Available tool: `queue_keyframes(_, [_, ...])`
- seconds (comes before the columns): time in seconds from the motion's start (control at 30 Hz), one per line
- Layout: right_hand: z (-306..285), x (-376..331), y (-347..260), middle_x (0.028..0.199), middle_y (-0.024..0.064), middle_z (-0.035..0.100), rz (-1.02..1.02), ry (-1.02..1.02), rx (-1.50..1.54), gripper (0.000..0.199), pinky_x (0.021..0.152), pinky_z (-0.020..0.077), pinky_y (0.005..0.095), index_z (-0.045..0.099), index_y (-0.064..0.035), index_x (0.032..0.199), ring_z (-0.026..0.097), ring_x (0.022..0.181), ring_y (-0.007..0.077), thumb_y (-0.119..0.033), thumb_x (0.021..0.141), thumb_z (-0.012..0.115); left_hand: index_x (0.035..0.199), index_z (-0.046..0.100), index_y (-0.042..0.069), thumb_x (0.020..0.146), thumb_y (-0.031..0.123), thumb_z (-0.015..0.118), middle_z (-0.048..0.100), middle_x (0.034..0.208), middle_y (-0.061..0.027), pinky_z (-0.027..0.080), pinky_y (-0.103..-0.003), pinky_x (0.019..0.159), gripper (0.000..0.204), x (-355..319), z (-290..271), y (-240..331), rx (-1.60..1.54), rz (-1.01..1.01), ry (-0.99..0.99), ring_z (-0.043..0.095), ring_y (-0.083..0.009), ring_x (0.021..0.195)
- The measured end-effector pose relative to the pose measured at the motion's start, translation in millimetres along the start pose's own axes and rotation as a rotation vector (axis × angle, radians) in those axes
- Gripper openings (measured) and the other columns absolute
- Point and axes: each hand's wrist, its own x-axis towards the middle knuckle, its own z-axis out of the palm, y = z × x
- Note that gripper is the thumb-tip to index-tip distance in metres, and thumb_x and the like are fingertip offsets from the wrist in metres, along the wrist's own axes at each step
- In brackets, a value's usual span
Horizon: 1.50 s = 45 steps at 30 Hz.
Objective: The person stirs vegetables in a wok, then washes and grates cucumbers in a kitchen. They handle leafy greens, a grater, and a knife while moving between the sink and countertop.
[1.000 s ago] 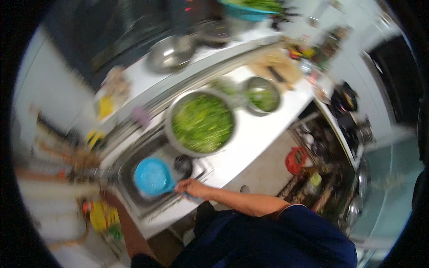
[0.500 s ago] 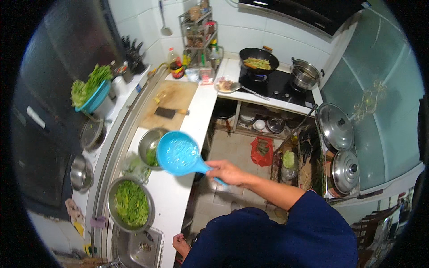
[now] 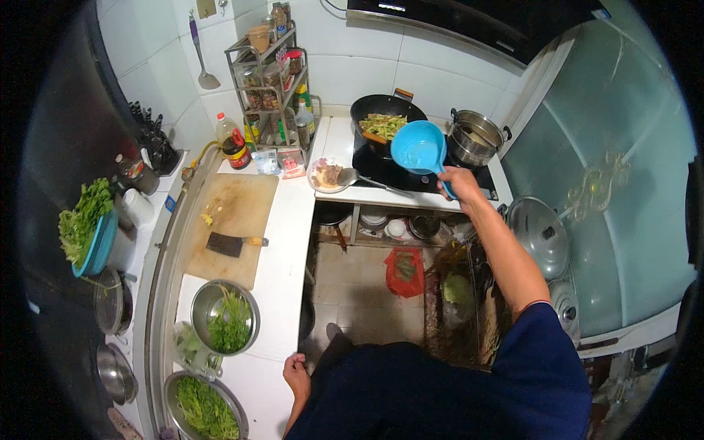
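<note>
My right hand (image 3: 457, 186) is closed around the handle of a blue plastic water dipper (image 3: 419, 148). The dipper hangs over the stove beside a black wok (image 3: 380, 102), partly overlapping its right edge in view, and has water in it. Sliced pale-green food (image 3: 383, 125) lies in the wok. By the counter's edge, my left hand (image 3: 296, 377) has its fingers curled in, with nothing seen in them. A metal bowl (image 3: 251, 334) of leafy greens stands near it on the counter.
A steel pot (image 3: 471, 148) stands right of the wok. Left of the stove is a plate (image 3: 320, 185) of meat with a metal spatula (image 3: 349, 176) across it. A cleaver (image 3: 226, 244) lies on the cutting board (image 3: 238, 194). A spice rack (image 3: 262, 111) stands behind.
My right hand has carried the dipper from above the counter bowls forward and right to the stove. The view has shifted toward the stove. My left hand stays near the counter edge.
</note>
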Motion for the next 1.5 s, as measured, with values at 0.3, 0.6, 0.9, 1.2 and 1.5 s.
queue_keyframes(0.3, [-51,192,-16,0.067,0.0094,0.061,-0.079,0.217,-0.304,0.016,0.042,0.0364,0.0347,0.064,0.0005,0.077,0.055,0.05,0.0198,-0.008,0.091,0.064,0.106,0.069,0.0,0.106,0.016,0.052,0.065,0.082,-0.0049,0.049,-0.026,0.064,0.024,139,59,73,0.059,-0.014,-0.112,0.059,-0.0119,0.071])
queue_keyframes(0.6, [-55,316,9,0.081,0.0192,0.07,-0.181,0.125,-0.73,0.028,0.07,0.052,0.0473,0.074,0.0001,0.097,0.066,0.073,0.0357,-0.02,0.082,0.064,0.113,0.064,-0.001,0.104,0.017,0.058,0.067,0.084,-0.0072,0.052,-0.028,0.064,0.022,182,100,72,-0.011,-0.198,0.046,0.062,-0.0143,0.073])
queue_keyframes(0.9, [-35,417,16,0.084,0.0164,0.069,-0.271,-0.029,-0.841,0.035,0.067,0.0512,0.0514,0.072,-0.0018,0.115,0.063,0.072,0.0337,-0.026,0.092,0.064,0.113,0.064,-0.001,0.103,0.016,0.06,0.067,0.086,-0.0067,0.051,-0.027,0.064,0.02,198,190,101,-0.087,-0.246,0.098,0.06,-0.0124,0.069])
queue_keyframes(1.2, [-33,491,16,0.097,0.014,0.071,-0.384,0.291,-0.934,0.045,0.064,0.0525,0.0527,0.062,-0.0054,0.136,0.064,0.078,0.0321,-0.029,0.097,0.057,0.112,0.064,0.001,0.104,0.017,0.06,0.066,0.084,-0.0066,0.047,-0.027,0.057,0.018,216,217,134,-0.124,-0.234,0.081,0.057,-0.0114,0.063])
queue_keyframes(1.5, [-64,437,-35,0.096,0.0188,0.072,-0.381,0.367,-1.038,0.039,0.075,0.0553,0.0553,0.067,-0.0081,0.128,0.069,0.086,0.0408,-0.021,0.092,0.062,0.109,0.064,0.001,0.103,0.021,0.062,0.065,0.081,-0.0053,0.047,-0.027,0.058,0.021,238,218,129,-0.129,-0.262,0.062,0.056,-0.0115,0.063])
